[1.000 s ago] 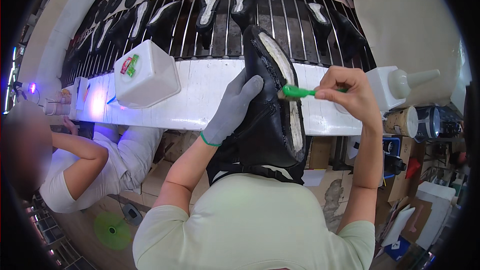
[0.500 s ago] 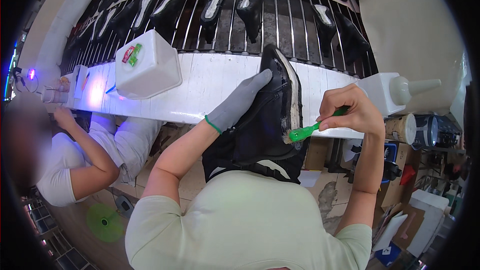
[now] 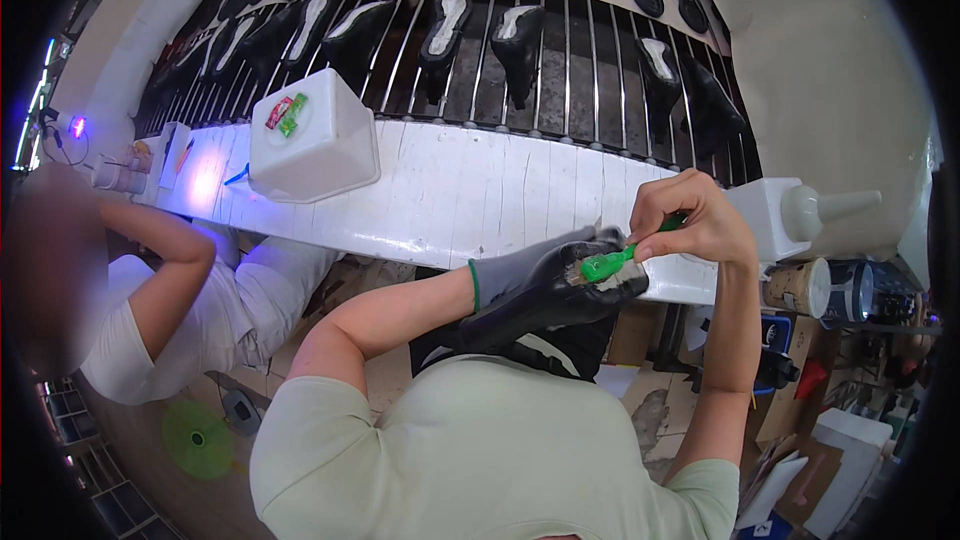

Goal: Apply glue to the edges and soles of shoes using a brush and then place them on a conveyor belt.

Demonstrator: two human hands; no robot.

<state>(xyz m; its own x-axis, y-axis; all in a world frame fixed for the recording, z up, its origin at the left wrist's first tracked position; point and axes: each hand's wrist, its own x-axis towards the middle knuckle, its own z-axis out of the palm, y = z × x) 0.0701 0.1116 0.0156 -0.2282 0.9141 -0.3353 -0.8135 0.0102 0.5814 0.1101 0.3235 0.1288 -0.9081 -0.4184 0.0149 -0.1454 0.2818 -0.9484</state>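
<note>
A black boot [image 3: 530, 308] is tilted low over my lap, just in front of the white bench. My left hand [image 3: 512, 272], in a grey glove with a green cuff, is wrapped round its far side; the boot partly hides the fingers. A pale strip runs along the boot's sole. My bare right hand [image 3: 698, 222] is closed on the handle of a green brush [image 3: 608, 265]. The brush's bristles rest against the pale part of the sole, at the boot's right end.
A white bench [image 3: 440, 190] carries an upturned white tub [image 3: 305, 145] with small wrappers on it. Behind runs a roller rack [image 3: 570, 70] with several black boots, and soles lie beyond. A white bottle [image 3: 800, 212] stands right. A co-worker [image 3: 150, 310] sits at left.
My left hand has turned the boot from upright to a lower, flatter tilt, its sole end now toward the right. The brush has shifted little. The co-worker's arm has risen.
</note>
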